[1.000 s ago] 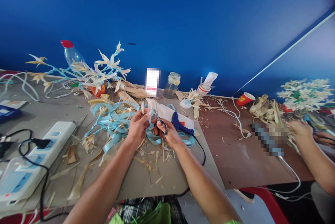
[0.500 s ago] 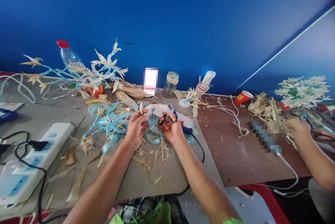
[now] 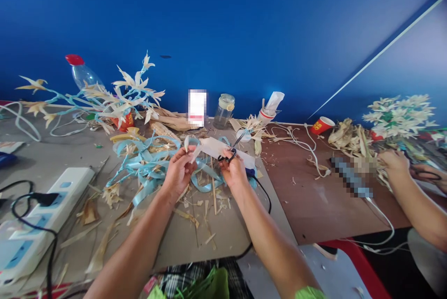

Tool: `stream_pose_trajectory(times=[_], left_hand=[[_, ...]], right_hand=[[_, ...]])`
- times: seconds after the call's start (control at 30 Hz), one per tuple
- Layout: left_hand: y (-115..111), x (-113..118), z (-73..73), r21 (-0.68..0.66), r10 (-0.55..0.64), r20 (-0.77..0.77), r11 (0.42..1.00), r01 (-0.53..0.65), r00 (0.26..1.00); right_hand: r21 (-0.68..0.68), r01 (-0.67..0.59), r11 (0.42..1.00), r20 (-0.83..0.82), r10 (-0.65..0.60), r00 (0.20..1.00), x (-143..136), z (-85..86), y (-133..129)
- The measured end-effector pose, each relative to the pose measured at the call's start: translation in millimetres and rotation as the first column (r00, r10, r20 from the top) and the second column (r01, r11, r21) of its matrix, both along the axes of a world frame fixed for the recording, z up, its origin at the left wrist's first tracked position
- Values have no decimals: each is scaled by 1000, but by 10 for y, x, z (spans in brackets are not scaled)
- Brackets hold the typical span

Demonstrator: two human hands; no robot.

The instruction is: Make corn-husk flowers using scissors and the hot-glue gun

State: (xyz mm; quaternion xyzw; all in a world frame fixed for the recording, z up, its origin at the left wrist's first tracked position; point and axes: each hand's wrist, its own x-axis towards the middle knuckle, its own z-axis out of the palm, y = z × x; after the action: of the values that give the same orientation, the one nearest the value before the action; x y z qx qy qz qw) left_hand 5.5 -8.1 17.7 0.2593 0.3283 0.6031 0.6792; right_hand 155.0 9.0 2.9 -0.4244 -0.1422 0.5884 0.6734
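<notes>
My left hand point(image 3: 179, 172) pinches a pale petal-like piece of corn husk point(image 3: 186, 144) upright between thumb and fingertips. A thin whitish strip hangs beside those fingers. In my right hand point(image 3: 233, 171) is a pair of black-handled scissors point(image 3: 240, 138), blades pointing up and to the right; my fingers are in or around the handle loops. Behind the hands lies a white sheet point(image 3: 213, 146). Light blue ribbon point(image 3: 145, 165) spreads in loose loops to the left of my left hand. Part of a blue-handled tool point(image 3: 250, 172) with a black cord shows past my right hand.
Husk flowers point(image 3: 134, 84) on blue stems stand left in a red cup. A white power strip point(image 3: 49, 220) lies front left. Behind are a clear jar point(image 3: 224, 112) and a bright blurred screen point(image 3: 197, 108). At right, another person's hand point(image 3: 394, 164) works near husks. Scraps litter the table.
The scissors have turned in my right hand, from the fingers toward pointing up and right. Their blades now stand clear of the hand. My left hand keeps the husk piece; the view shifted slightly.
</notes>
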Motion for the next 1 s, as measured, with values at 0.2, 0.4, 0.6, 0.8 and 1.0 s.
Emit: stream_pose_trajectory(times=[0.2,0.4,0.6,0.8,1.0], left_hand=[[44,-73,-10,35,51,75,998,-54,996],[14,-46,12,44,34,51,998,-36,998],[-19,1,40,28,-6,28,1000,5,1000],[-8,13,39,-5,28,1,1000,-28,1000],[-2,9,7,-9,36,-20,999,-36,999]], right_hand=[[92,182,979,149,-194,970,199,-25,111],[154,145,977,530,-206,823,179,-93,98],[330,161,930,772,-365,520,143,-80,24],[325,269,907,746,-421,516,287,-138,117],[315,116,942,864,-335,375,274,-175,107]])
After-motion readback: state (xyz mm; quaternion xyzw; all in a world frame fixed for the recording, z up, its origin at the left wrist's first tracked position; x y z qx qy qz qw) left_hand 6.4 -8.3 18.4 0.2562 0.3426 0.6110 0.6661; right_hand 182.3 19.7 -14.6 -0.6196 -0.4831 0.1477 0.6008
